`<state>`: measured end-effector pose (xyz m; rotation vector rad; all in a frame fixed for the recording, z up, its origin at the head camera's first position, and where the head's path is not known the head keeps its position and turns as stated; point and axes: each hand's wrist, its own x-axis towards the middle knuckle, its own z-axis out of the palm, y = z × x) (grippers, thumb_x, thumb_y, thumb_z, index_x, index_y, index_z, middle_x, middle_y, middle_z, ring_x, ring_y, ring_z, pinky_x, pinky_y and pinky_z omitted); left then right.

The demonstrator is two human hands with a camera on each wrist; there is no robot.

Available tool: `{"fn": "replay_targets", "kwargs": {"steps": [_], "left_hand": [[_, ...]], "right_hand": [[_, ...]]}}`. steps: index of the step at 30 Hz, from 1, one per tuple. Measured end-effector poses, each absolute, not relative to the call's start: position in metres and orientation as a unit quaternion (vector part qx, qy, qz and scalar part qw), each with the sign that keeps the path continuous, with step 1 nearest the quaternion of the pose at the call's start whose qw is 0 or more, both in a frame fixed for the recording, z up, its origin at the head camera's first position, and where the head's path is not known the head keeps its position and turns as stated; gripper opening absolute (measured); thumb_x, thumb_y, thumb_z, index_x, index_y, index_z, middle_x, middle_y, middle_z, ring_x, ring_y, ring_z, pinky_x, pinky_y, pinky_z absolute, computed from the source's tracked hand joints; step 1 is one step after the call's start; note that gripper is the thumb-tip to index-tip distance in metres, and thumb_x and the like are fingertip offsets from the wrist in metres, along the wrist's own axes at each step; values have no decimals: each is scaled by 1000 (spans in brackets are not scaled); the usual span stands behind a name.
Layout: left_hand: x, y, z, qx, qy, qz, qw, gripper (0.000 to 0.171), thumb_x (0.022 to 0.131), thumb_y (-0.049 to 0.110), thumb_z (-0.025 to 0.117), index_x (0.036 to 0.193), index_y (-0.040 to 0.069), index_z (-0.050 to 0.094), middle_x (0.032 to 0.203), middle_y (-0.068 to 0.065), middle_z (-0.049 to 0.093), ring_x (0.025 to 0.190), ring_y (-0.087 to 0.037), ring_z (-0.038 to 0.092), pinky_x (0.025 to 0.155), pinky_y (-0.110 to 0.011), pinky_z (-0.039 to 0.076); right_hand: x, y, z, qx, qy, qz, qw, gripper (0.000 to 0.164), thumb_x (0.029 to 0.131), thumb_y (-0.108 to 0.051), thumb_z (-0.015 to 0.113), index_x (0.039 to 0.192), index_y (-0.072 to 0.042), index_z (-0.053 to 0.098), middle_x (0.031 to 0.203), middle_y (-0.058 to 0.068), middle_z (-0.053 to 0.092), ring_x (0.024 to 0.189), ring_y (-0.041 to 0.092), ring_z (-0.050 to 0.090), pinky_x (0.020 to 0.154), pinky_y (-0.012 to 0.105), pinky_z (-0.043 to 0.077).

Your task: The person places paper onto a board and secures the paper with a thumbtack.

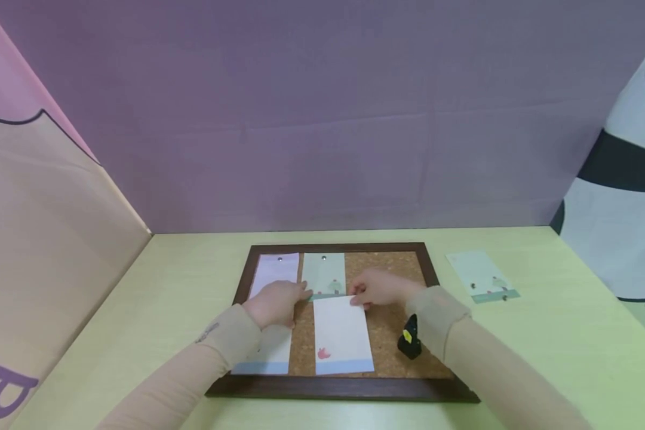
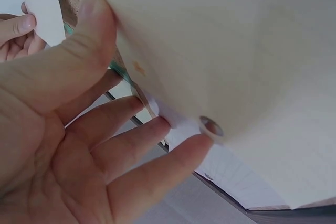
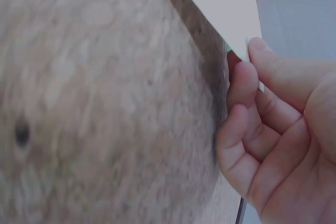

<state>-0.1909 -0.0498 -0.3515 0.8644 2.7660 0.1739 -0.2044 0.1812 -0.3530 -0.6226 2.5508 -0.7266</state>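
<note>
My right hand (image 1: 381,288) pinches the top right corner of a white sheet of notepaper (image 1: 341,328) between thumb and fingers. A red fruit print and a blue strip mark the sheet's lower end, and it lies over the corkboard (image 1: 389,322). My left hand (image 1: 277,301) is spread over the left column of pinned sheets, its fingers extended. In the left wrist view, its little finger meets a round metal pushpin (image 2: 211,126) on a white sheet (image 2: 252,66). A pinned green-edged sheet (image 1: 324,275) sits above the pinched one, beside a pinned lilac sheet (image 1: 273,269).
A small black object with a yellow patch (image 1: 410,337) rests on the board's lower right. Right of the dark wooden frame (image 1: 344,389), another green-edged sheet (image 1: 478,272) lies on the table (image 1: 559,334) with two pushpins. A purple backdrop (image 1: 333,119) rises behind.
</note>
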Motion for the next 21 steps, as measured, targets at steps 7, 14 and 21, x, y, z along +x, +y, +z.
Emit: {"fn": "replay_targets", "kwargs": {"steps": [7, 14, 21], "left_hand": [[-193, -50, -353, 299, 946, 51, 118, 68, 68, 0, 80, 131, 7, 56, 137, -18, 51, 116, -36, 55, 101, -44, 43], [-194, -49, -354, 289, 949, 41, 121, 67, 70, 0, 79, 132, 9, 55, 138, -16, 50, 118, -34, 55, 102, -43, 43], [-194, -49, -356, 287, 949, 37, 122, 69, 69, 3, 81, 133, 9, 54, 140, -16, 49, 119, -34, 54, 102, -42, 43]], "right_hand": [[-207, 172, -359, -223, 916, -263, 206, 10, 91, -13, 63, 81, -11, 65, 63, -3, 56, 59, 10, 46, 60, 23, 39], [-207, 160, -362, -223, 925, -241, 192, 13, 90, -15, 64, 77, -14, 64, 60, -4, 53, 57, 9, 46, 59, 23, 38], [-206, 154, -363, -212, 927, -247, 186, 12, 89, -14, 65, 77, -12, 65, 60, -3, 53, 56, 10, 47, 59, 23, 39]]}}
